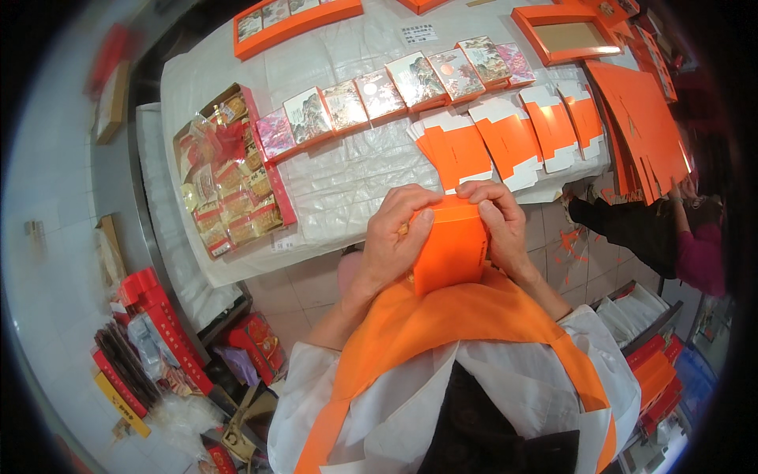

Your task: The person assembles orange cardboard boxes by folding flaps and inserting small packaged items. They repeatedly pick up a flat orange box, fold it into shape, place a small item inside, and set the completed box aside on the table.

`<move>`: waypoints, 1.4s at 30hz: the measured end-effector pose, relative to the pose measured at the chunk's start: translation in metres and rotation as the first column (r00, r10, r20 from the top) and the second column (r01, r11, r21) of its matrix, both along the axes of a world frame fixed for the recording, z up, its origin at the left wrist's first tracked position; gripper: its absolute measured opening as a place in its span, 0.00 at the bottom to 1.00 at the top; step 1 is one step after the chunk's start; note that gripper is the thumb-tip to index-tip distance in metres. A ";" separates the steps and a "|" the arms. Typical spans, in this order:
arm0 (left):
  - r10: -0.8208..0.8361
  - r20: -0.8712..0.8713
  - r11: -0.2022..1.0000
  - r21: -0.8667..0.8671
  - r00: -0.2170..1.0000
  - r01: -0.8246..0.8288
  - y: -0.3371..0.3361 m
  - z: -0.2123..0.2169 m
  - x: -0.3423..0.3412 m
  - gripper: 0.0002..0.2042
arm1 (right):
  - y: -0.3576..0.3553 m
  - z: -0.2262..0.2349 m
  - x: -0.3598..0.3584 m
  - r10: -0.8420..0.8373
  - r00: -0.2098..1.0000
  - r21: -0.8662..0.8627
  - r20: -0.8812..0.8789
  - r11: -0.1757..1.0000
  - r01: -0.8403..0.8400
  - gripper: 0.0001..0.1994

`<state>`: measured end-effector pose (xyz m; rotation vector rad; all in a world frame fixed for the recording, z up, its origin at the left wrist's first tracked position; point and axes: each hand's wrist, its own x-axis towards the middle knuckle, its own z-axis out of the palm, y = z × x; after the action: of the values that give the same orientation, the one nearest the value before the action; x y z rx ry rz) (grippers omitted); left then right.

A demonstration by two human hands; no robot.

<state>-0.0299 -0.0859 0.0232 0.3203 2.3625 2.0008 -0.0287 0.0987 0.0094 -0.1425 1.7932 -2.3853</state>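
An orange cardboard box (450, 249) is held upright against my orange apron, just off the table's near edge. My left hand (397, 235) grips its left side, thumb on the front face and fingers curled behind. My right hand (497, 215) pinches the upper right edge, thumb and fingers at the top flap. Beyond the hands, a fanned stack of flat orange-and-white carton blanks (455, 154) lies on the table, with more flat blanks (505, 142) to its right. Behind them runs a slanting row of small picture-printed boxes (414, 81).
A box tray of wrapped snack packets (237, 178) stands at the table's left. An open orange box lid (564, 35) and large orange sheets (639, 118) lie at the far right. Another person's arm (681, 217) reaches in there. Red packaging (162, 324) crowds the lower left.
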 end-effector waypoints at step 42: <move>0.842 0.272 0.523 -0.623 0.467 -0.582 -0.225 -0.179 -0.151 0.41 | -0.035 -0.102 -0.027 -0.052 0.866 -0.078 0.497 0.991 0.104 0.12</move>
<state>-0.1808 -0.3105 -0.1561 -1.3685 2.5992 1.2532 -0.0559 0.0638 -0.0923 0.4996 1.4556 -2.2840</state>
